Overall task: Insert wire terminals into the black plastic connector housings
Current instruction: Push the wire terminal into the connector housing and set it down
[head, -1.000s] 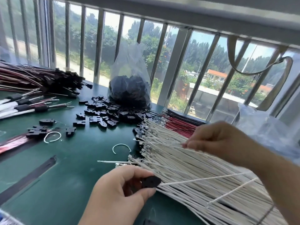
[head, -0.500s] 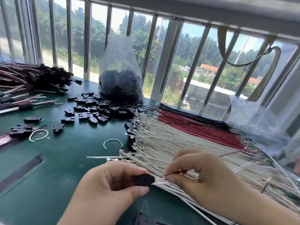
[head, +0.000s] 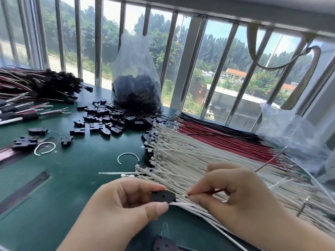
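My left hand (head: 125, 205) pinches a black connector housing (head: 162, 196) between thumb and forefinger, low in the middle of the view. A white wire (head: 183, 204) leaves the housing's right end. My right hand (head: 233, 196) pinches a red wire (head: 213, 192) just behind its metal terminal (head: 182, 195). The terminal's tip touches the housing's right end. Behind both hands lies a wide bundle of white wires (head: 190, 160), with red wires (head: 223, 140) and black wires (head: 217, 125) further back.
Loose black housings (head: 112, 120) are scattered on the green table (head: 72, 178) before a clear bag of housings (head: 136, 87). Finished wire assemblies (head: 36, 84) pile up at the far left. Another housing (head: 165, 244) lies at the near edge. A clear bag (head: 293, 134) sits right.
My right hand has come down from the wire bundle with a red wire and brought its terminal to the housing's end. The left hand still holds the housing with the white wire in it.
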{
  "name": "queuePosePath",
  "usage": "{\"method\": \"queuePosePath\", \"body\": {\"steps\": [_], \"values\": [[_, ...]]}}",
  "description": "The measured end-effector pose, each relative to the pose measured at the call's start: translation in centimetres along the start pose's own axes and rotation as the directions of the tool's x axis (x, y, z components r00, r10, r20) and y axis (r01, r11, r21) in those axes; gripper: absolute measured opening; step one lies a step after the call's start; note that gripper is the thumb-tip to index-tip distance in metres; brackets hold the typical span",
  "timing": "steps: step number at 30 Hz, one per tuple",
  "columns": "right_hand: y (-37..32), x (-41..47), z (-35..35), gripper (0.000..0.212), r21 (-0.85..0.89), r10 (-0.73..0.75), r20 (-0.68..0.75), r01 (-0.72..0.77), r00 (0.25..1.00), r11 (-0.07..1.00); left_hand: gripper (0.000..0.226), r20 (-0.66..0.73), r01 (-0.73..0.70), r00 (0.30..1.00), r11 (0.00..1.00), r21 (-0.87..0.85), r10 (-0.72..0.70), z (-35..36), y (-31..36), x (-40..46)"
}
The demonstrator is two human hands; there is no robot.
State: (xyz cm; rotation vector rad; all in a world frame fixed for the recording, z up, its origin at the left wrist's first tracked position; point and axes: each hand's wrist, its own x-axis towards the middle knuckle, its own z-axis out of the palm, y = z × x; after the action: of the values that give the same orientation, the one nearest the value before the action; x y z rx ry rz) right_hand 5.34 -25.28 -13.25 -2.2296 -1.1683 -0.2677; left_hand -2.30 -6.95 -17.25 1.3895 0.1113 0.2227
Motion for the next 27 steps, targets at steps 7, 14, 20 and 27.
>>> {"method": "queuePosePath", "body": {"steps": [7,14,20,27], "values": [[-0.3,-0.1,0.1,0.011,-0.089,0.014,0.089,-0.006,0.996,0.996,0.029,0.043,-0.011,0.999,1.000,0.002,0.011,-0.1,-0.2,0.1],[-0.7,0.1,0.8,0.020,0.127,0.116,0.121,-0.131,0.986,0.983,0.035,0.084,-0.089,0.993,0.995,0.044,0.085,0.1,-0.4,0.1],[0.5,0.9,0.0,0.012,0.130,0.157,0.242,-0.192,0.957,0.973,0.035,-0.024,-0.183,0.982,0.980,0.079,0.185,0.4,-1.3,0.2],[0.9,0.2,0.8,0.012,0.103,0.051,0.152,-0.067,0.987,0.992,0.046,-0.018,-0.172,0.984,0.971,0.165,0.177,0.4,-1.8,0.4]]}}
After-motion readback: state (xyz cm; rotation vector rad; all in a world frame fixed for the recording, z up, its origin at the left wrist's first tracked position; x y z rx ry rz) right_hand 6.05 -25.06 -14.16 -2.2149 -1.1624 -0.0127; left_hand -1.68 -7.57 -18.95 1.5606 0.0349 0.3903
